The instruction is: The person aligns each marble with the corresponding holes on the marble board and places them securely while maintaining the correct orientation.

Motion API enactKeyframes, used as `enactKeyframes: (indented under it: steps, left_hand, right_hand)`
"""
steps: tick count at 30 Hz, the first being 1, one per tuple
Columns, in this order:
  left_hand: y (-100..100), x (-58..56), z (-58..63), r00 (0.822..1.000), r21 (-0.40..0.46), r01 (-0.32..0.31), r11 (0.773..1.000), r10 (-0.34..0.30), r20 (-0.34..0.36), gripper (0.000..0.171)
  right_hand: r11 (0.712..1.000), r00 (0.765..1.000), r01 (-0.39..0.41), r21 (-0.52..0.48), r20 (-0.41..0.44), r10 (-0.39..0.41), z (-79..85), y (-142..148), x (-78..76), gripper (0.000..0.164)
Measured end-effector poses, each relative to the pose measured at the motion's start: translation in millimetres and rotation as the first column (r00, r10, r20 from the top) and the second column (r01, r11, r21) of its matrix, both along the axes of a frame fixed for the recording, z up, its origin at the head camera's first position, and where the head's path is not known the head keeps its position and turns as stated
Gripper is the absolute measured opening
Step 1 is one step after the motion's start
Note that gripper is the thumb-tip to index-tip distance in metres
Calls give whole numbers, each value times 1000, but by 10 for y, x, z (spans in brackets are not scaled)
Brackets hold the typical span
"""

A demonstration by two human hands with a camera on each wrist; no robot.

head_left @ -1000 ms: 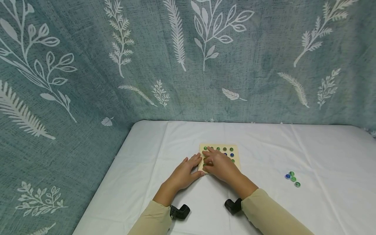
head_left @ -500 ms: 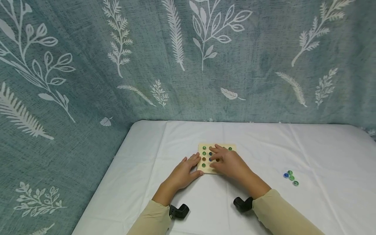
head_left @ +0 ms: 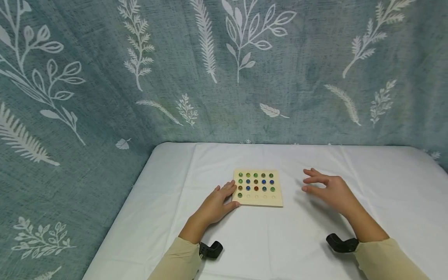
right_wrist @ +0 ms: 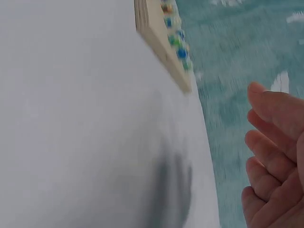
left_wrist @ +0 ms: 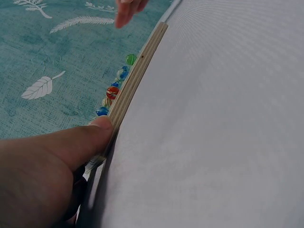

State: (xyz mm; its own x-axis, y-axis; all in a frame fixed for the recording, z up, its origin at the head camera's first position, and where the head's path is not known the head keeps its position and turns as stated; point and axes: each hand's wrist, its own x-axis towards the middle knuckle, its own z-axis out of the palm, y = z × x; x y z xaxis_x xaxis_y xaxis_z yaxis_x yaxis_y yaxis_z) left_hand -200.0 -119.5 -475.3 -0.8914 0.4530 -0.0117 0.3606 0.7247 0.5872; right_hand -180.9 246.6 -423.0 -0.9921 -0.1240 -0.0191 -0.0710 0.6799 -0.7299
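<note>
A square light-wood board [head_left: 260, 201] lies on the white cloth. Marbles in green, blue, amber and red sit in its far three rows. In the nearest row only the leftmost hollow holds a green marble [head_left: 239, 195]; the others are bare. My left hand [head_left: 213, 206] rests at the board's left side, fingers extended along the edge and thumb [left_wrist: 102, 122] against the near corner. My right hand [head_left: 330, 190] is raised over the cloth to the right of the board, fingers loosely bent and apart from the thumb, holding nothing.
White cloth [head_left: 297, 241] covers the table, which ends at a teal leaf-patterned curtain [head_left: 224, 109] behind and on the left. Black wrist cameras [head_left: 211, 250] sit on both wrists. The place where loose marbles lay earlier is hidden by the right hand and forearm.
My right hand has moved from over the board out to the right, uncovering the marbles on it and covering the loose ones on the cloth. My left hand has stayed at the board.
</note>
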Motion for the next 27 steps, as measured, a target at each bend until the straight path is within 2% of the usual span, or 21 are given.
enactKeyframes:
  steps: [6, 11, 17, 22, 27]
  left_hand:
    - [-16, -15, -14, 1000, 1, -4, 1000, 4, 3, 68]
    - [-27, -16, -11, 1000, 7, 5, 1000, -5, -5, 68]
    - [-17, -6, -1, 1000, 13, 14, 1000, -14, -18, 68]
    - [2, -3, -4, 1000, 14, 15, 1000, -15, -11, 68]
    - [19, -3, -11, 1000, 14, 18, 1000, -18, -18, 68]
  right_hand:
    - [998, 994, 65, 9, 91, -65, -82, 451, 114, 65]
    - [995, 989, 92, 24, 115, -94, -198, 655, 186, 66]
    - [998, 989, 54, 18, 138, -56, -297, 770, 231, 60]
    - [999, 987, 23, -38, 160, -17, -304, 819, 260, 53]
    - [998, 989, -15, -61, 144, 24, -312, 857, 276, 44]
